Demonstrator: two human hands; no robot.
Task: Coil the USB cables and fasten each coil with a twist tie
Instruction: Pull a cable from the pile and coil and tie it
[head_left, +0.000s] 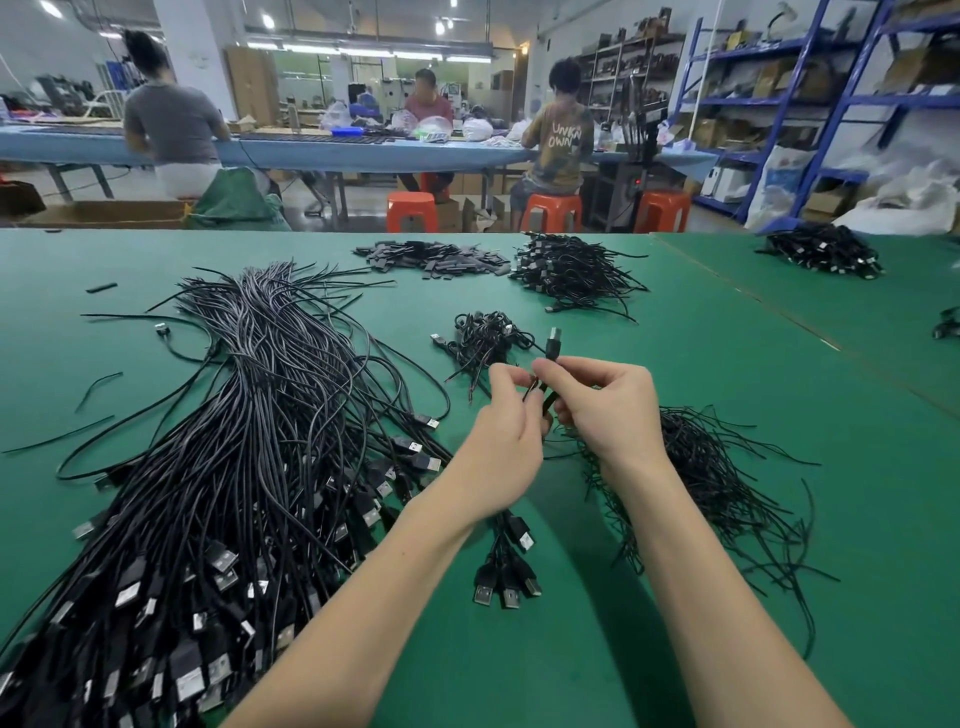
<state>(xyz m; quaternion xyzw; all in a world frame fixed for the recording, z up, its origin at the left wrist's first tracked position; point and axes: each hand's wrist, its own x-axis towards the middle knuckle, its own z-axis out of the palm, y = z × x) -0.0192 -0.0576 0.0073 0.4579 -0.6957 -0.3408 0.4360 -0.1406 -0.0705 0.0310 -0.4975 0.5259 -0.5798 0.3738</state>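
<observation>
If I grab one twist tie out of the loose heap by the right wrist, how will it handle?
Probably very light and springy: the twist ties are thin black strands that hold kinks and stick up from the heap. Likely to snag, since they lie crossed and tangled, so neighbours may lift too. Unlikely to roll on the green table.

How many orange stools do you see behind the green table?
3, though more may be hidden: an empty one left of centre, one under the seated person in the printed shirt, and one just right of it.
</observation>
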